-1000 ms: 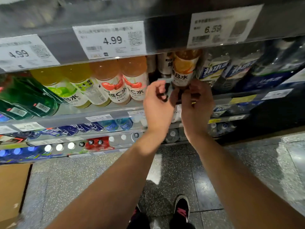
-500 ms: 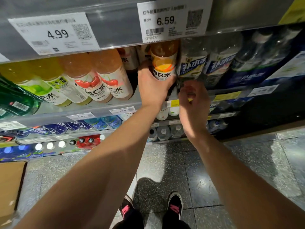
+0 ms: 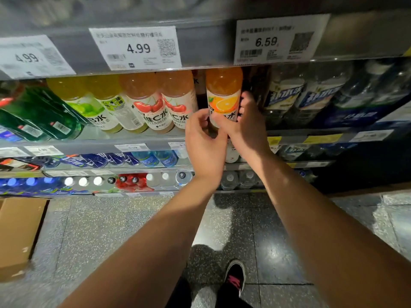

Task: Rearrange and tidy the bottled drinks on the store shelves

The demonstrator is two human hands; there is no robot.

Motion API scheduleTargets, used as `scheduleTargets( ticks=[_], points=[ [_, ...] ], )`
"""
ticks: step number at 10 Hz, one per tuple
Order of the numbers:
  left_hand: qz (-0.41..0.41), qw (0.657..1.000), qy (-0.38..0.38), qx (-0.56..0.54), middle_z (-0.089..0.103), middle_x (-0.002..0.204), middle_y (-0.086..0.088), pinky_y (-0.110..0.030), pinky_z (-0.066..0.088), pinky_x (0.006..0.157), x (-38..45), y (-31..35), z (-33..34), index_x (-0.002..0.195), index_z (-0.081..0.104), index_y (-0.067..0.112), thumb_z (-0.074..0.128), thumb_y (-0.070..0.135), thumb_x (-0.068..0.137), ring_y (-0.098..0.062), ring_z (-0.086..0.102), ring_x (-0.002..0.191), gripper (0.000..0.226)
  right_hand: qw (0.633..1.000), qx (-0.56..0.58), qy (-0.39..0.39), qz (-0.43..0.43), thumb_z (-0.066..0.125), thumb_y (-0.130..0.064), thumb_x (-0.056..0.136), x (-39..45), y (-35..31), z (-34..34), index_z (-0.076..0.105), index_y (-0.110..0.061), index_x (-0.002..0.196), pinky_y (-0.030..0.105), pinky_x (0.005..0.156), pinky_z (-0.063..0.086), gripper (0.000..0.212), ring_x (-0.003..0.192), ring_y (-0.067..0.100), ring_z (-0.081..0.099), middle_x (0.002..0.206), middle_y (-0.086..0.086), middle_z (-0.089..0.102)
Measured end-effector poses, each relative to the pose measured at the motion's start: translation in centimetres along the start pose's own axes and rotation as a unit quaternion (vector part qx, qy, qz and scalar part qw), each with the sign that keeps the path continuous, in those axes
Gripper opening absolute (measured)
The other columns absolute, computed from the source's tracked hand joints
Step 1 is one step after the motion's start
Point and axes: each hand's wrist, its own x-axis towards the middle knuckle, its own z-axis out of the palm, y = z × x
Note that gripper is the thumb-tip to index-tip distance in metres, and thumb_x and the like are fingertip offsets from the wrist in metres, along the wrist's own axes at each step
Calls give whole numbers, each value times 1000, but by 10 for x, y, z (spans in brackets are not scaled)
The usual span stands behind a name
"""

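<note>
Speckled grey floor (image 3: 93,236) fills the lower half of the frame; a brown cardboard box (image 3: 19,234) sits on it at the lower left edge. Shelf unit spans the upper half, its top shelf edge (image 3: 204,45) carrying price tags: 4.99 tag (image 3: 135,48) left of centre, 6.59 tag (image 3: 278,40) to the right. Row beneath, left to right: green bottles (image 3: 44,116) leaning, yellow-green bottles (image 3: 89,101), two cherry-label bottles (image 3: 160,101) side by side, then the orange bottle (image 3: 224,94) at centre, upright, standing on the shelf with a dark gap on either side. Blue-label bottles (image 3: 287,96) just right of that gap, dim. Lower shelves hold more bottles seen from the caps; detail blurred. Both forearms reach up from the bottom of the frame. Left hand (image 3: 205,143) is at the bottle's lower left, fingers curled with tips at the label's lower edge; likely pinching the base, though the contact is partly hidden. Right hand (image 3: 249,127) wraps the bottle's right side, fingers curled behind it, thumb across the lower label. One black shoe (image 3: 235,276) at bottom centre.
</note>
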Motion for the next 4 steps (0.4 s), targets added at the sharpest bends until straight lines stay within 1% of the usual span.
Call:
scheduleTargets(
  ticks=[1, 2, 3, 4],
  points=[
    [-20, 1000, 23, -4, 68, 97, -4, -31, 55, 82, 4, -6, -25, 105, 64, 13, 71, 11, 80, -18, 66, 85, 26, 1000, -6, -16, 0, 82, -40, 71, 7, -2, 9, 57, -19, 121, 40, 90, 58, 60, 99, 7, 70, 112, -4, 72],
    [-41, 999, 14, 11, 70, 94, -5, -17, 50, 74, 8, -7, -46, 99, 64, 13, 69, 6, 82, -15, 66, 81, 19, 998, -32, -41, 17, 80, -49, 67, 12, -6, 14, 56, -24, 122, 41, 93, 56, 65, 103, 10, 68, 116, -5, 71],
    [-53, 999, -7, 6, 71, 94, -2, -21, 53, 76, 11, -5, -67, 99, 65, 12, 68, 6, 83, -13, 67, 82, 18, 997, -54, -54, 34, 80, -40, 75, 8, -11, 10, 52, -26, 127, 35, 97, 53, 60, 111, 10, 64, 124, -9, 66],
    [-86, 995, -47, 34, 70, 94, -1, -29, 54, 81, 12, -4, -89, 99, 63, 15, 72, 10, 82, -14, 67, 85, 20, 996, -50, -55, 47, 76, -30, 79, -10, -13, 2, 46, -24, 136, 43, 103, 48, 64, 121, 17, 58, 135, -1, 60]
  ],
)
